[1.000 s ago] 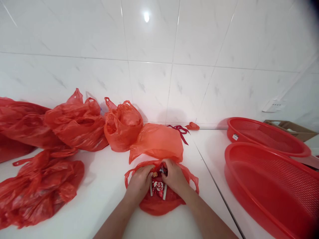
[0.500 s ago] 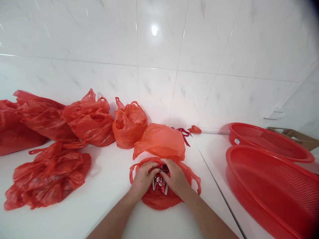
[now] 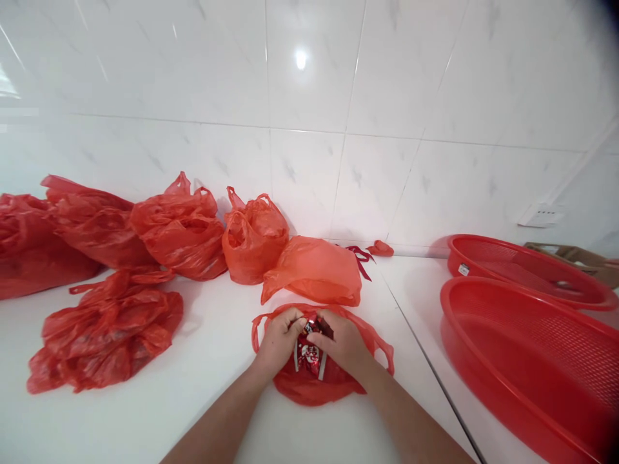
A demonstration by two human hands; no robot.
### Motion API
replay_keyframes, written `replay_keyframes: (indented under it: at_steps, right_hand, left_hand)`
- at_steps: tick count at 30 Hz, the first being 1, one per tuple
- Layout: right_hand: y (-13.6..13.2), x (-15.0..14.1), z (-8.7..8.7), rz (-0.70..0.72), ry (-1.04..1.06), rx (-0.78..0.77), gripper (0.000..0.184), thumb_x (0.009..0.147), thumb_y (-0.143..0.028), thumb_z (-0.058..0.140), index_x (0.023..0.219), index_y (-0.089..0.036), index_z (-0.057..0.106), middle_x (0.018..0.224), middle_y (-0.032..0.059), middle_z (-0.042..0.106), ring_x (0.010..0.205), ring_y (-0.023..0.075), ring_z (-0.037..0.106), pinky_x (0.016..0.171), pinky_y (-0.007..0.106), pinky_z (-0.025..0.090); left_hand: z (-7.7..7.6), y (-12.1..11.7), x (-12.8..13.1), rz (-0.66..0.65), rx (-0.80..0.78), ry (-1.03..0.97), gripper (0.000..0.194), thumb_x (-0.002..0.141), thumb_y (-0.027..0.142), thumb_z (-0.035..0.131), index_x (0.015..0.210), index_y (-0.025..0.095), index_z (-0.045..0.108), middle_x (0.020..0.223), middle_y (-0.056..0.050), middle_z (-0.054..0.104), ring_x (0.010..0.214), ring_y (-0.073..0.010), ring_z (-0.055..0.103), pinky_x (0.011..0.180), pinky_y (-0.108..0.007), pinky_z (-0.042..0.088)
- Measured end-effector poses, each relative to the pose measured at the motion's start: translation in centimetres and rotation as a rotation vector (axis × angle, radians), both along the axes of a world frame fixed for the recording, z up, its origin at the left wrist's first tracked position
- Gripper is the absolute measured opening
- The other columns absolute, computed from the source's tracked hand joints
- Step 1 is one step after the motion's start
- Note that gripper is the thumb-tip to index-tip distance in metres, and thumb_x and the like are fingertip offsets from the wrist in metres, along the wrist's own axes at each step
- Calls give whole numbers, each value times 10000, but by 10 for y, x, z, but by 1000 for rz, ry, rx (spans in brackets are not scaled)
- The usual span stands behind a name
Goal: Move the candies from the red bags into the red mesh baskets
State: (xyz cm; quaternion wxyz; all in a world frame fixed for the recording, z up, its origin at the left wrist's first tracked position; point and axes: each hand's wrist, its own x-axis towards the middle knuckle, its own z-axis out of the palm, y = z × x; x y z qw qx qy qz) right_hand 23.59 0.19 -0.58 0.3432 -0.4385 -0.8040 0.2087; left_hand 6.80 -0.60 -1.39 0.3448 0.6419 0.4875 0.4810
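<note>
My left hand (image 3: 281, 336) and my right hand (image 3: 341, 336) are inside the mouth of a red plastic bag (image 3: 312, 392) lying open on the table. Between them is a small red box with whitish edges (image 3: 322, 367), its near part showing. Shiny red wrapped pieces with white print (image 3: 309, 354) fill it, perhaps sweets. My left thumb and fingers close at the box's far left side. My right fingers curl over its far right side, the thumb reaching across the wrapped pieces. The fingertips are partly hidden, and the box's far end is covered.
Several filled red plastic bags (image 3: 176, 225) line the wall to the left, with a crumpled red bag (image 3: 113, 332) before them. A flat orange-red bag (image 3: 314, 267) and a dark red ribbon (image 3: 360, 254) lie beyond my hands. Two red baskets (image 3: 503, 335) and a cardboard box (image 3: 575, 258) stand right.
Both hands have stayed at the box, with fingers and thumbs shifting over the wrapped pieces. A gold piece seen earlier by my left fingertips is no longer visible. The view has turned slightly left.
</note>
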Motion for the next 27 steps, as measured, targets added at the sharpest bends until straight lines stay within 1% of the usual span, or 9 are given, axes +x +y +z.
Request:
replay_keyframes:
  at_steps: [2, 4, 6, 8, 12, 16, 20, 24, 27]
  right_hand:
    - [1, 1, 0, -6, 71, 51, 199, 878, -357, 514, 999, -219, 590, 876, 10, 647, 775, 152, 575, 693, 259, 428]
    - [2, 1, -1, -26, 111, 86, 170, 886, -295, 485, 989, -222, 600, 910, 16, 638, 827, 154, 575, 746, 265, 429]
    - [3, 1, -2, -45, 114, 85, 132, 873, -241, 478, 881, -220, 608, 857, 9, 621, 801, 149, 568, 740, 261, 426]
    - [4, 1, -2, -65, 115, 83, 139, 862, -218, 469, 797, -214, 592, 802, 4, 600, 762, 145, 558, 718, 257, 422]
    - [2, 2, 1, -88, 142, 81, 136, 861, -216, 457, 783, -211, 567, 788, 5, 585, 744, 144, 544, 706, 259, 422]
    - [-2, 1, 2, -80, 165, 51, 139, 863, -218, 461, 753, -214, 545, 764, -1, 578, 722, 141, 535, 688, 256, 426]
    - [-3, -1, 1, -78, 174, 37, 169, 868, -228, 465, 714, -213, 533, 737, -2, 570, 708, 142, 533, 677, 254, 426]
    - [-1, -2, -3, -75, 191, 16, 221, 881, -264, 459, 676, -212, 524, 711, -4, 549, 680, 141, 521, 656, 256, 422]
    - [1, -1, -6, -40, 245, -35, 199, 885, -289, 462, 729, -213, 559, 738, 1, 585, 703, 151, 542, 666, 264, 430]
  left_hand:
    - [-1, -1, 2, 29, 25, 41, 244, 840, 309, 493, 628, 193, 464, 623, 29, 484, 611, -126, 451, 573, -239, 370]
    - [-2, -3, 4, 43, 50, 62, 219, 836, 298, 505, 643, 195, 502, 647, 23, 527, 636, -133, 483, 603, -247, 393]
    - [-3, -3, 5, 34, 60, 55, 182, 832, 285, 513, 677, 197, 547, 684, 15, 574, 668, -142, 523, 643, -257, 421]
    - [-4, -3, 6, 25, 52, 25, 140, 830, 269, 513, 731, 200, 584, 726, 9, 610, 705, -151, 558, 679, -269, 444]
    - [-8, -1, 4, 49, 21, -30, 110, 803, 238, 544, 877, 211, 622, 815, 3, 641, 764, -163, 595, 728, -293, 469]
    - [-7, -1, 4, 44, 85, 37, 174, 766, 221, 598, 929, 229, 656, 927, -10, 640, 847, -175, 592, 799, -313, 458]
    - [-6, -2, 4, 16, 110, 51, 114, 777, 203, 579, 856, 220, 659, 880, -8, 625, 830, -166, 578, 786, -299, 446]
    - [-7, -3, 5, 3, 56, 25, 82, 792, 199, 542, 756, 199, 616, 765, 8, 594, 729, -145, 551, 690, -269, 434]
    - [-7, -4, 6, -4, 13, -10, 95, 792, 191, 525, 710, 195, 572, 705, 22, 566, 685, -134, 525, 644, -250, 420]
